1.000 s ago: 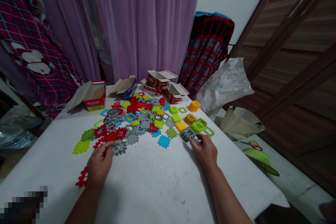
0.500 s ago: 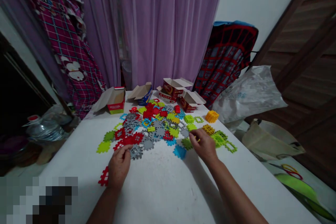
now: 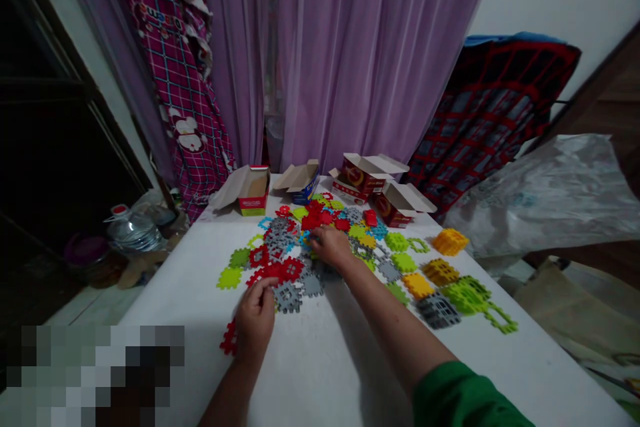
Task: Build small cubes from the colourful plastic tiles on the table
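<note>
My left hand (image 3: 256, 317) is at the front left of a heap of toothed plastic building pieces, its fingers curled and thumb pressed in; whatever it may hold is hidden. A red toothed piece (image 3: 229, 337) shows beside its wrist. Just beyond its fingertips lie red pieces (image 3: 273, 273) and a grey toothed piece (image 3: 288, 298). My right hand (image 3: 331, 247) reaches into the middle of the heap, fingers bent down close together beside a blue piece (image 3: 305, 239). What those fingers grip cannot be made out. My right forearm covers part of the heap.
Open cardboard boxes (image 3: 254, 203) line the back of the white table (image 3: 320, 360). On the right are a yellow stack (image 3: 450, 241), a green stack (image 3: 467, 295), a grey block (image 3: 439, 310) and a yellow piece (image 3: 417, 285). A clear plastic bag (image 3: 545, 190) hangs past the right edge.
My right hand has moved left from the right side into the heap's middle. The grey block and yellow piece on the right now show. The camera has turned left; my left hand keeps its pose.
</note>
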The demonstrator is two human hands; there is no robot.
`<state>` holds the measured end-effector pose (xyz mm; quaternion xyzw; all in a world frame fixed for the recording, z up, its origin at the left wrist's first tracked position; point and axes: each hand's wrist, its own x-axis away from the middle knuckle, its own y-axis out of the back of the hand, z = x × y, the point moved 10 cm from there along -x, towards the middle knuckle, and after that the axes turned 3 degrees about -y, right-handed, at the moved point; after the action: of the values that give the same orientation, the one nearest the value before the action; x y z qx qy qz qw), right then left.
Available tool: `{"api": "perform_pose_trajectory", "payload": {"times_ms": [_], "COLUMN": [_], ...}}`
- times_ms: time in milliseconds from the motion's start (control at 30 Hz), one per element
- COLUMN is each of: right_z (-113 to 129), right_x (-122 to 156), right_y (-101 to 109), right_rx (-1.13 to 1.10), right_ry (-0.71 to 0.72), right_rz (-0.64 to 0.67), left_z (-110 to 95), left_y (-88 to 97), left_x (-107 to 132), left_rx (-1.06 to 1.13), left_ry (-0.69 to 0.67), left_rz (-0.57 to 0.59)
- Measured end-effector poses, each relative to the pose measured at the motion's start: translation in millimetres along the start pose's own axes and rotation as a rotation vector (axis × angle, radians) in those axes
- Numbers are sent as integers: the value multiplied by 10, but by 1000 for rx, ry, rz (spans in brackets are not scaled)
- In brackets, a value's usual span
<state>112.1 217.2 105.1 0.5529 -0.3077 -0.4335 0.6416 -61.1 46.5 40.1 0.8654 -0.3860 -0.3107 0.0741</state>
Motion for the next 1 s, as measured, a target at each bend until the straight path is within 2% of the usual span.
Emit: {"api": "perform_pose_trajectory", "payload": {"times_ms": [100,167,333,467,600,667,767,867,933,1000], "right_z": [393,559,828,877,604,311,-201,-556,-614,-465], "right_x": [-122,-206,-368,-331,-117,5,154,259,305,339], "right_y": [-164,-275,-527,-505,-357,-268,-92,52,113,137], "right_rx": [-53,-96,-121,-58,-68,-143,-353,-399,-363,-309], "right_ry": [116,135,193,240,247,200,95,16,-17,31], "right_rz": [34,44,145,182,183,163,61,-49,-88,-86], "left_z": [157,223,269,259,232,216,194,181,181,182], "left_y": [42,80,125,116,113,107,95,94,95,97], "left_x": [-11,-20,-12,-2,-8,-14,-24,-33,-37,-40], "left_rx": [81,131,199,207,228,241,258,263,265,261], "left_ry": [109,168,250,268,254,248,242,238,237,236], "left_rz": [-29,-69,-147,-138,-139,-141,-139,-134,-130,-124]}}
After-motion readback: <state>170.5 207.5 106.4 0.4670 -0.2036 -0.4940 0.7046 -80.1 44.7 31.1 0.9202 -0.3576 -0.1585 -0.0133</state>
